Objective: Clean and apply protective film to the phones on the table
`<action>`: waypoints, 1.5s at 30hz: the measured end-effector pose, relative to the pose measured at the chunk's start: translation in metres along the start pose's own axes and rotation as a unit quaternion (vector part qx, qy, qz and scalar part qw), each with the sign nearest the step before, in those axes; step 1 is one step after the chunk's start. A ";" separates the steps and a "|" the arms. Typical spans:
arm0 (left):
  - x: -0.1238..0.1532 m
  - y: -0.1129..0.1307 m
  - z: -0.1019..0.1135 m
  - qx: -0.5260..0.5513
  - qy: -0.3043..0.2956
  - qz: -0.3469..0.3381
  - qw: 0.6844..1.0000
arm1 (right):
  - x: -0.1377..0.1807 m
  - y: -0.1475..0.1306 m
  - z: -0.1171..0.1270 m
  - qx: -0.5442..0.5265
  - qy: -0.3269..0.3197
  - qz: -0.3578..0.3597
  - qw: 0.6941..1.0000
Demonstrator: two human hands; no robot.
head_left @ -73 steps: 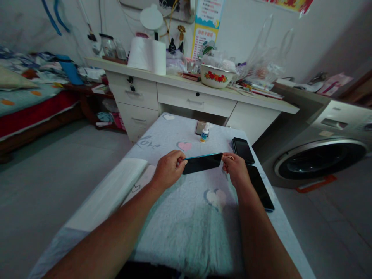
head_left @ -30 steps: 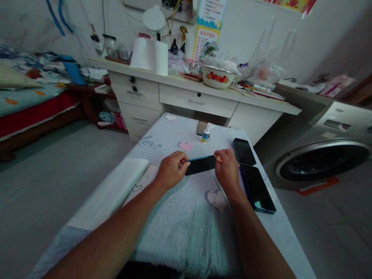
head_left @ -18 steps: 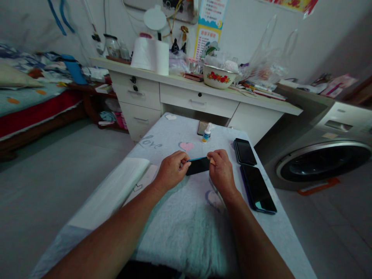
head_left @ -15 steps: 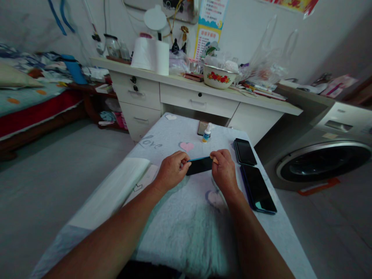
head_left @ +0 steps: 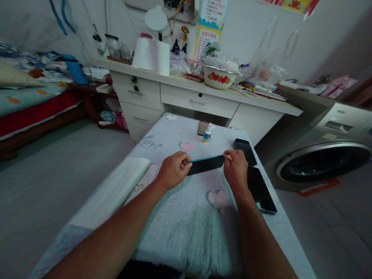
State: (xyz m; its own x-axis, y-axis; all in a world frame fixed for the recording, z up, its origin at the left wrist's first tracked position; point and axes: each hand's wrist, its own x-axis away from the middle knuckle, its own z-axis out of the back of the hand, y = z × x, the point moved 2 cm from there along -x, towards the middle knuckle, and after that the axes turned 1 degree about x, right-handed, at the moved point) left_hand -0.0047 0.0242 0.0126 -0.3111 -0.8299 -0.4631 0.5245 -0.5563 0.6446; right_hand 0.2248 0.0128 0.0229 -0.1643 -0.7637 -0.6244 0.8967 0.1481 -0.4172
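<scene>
A dark smartphone point(head_left: 205, 165) with a blue edge is tilted above the cloth-covered table, screen side towards me. My left hand point(head_left: 175, 169) pinches its left end between thumb and fingers. At the right end, my right hand point(head_left: 236, 169) has its fingers closed on the phone's upper edge. A small tan bit shows at those fingertips; I cannot make out whether it is a fingertip or something held. Right of my right hand lie a black phone point(head_left: 246, 152) and a larger dark tablet point(head_left: 260, 190), partly hidden by the hand and wrist.
Beyond the phone stands a small white spray bottle point(head_left: 207, 133) beside another phone point(head_left: 202, 128). A white folded sheet point(head_left: 116, 193) lies along the table's left side. Behind is a white desk point(head_left: 200, 99) bearing a flowered bowl point(head_left: 220, 76); a washing machine point(head_left: 322, 143) stands right.
My right hand has slid right along the phone's upper edge, uncovering more of the screen and covering part of the tablet. My left hand and the phone have hardly moved.
</scene>
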 end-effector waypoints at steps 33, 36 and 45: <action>0.000 -0.005 -0.001 0.019 -0.006 0.018 1.000 | 0.028 -0.076 -0.021 -0.109 -0.123 0.141 0.976; 0.000 -0.006 -0.001 0.026 -0.009 0.022 0.999 | 0.031 -0.078 -0.022 -0.117 -0.124 0.147 0.974; 0.000 -0.004 0.000 0.037 -0.012 0.034 0.999 | 0.033 -0.084 -0.021 -0.123 -0.138 0.158 0.970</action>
State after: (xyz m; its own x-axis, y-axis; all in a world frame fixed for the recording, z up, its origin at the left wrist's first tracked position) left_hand -0.0069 0.0262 0.0106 -0.2963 -0.8661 -0.4026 0.4857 -0.4995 0.7173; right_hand 0.1352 -0.0118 0.0232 0.2485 -0.7899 -0.5606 0.7542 0.5209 -0.3998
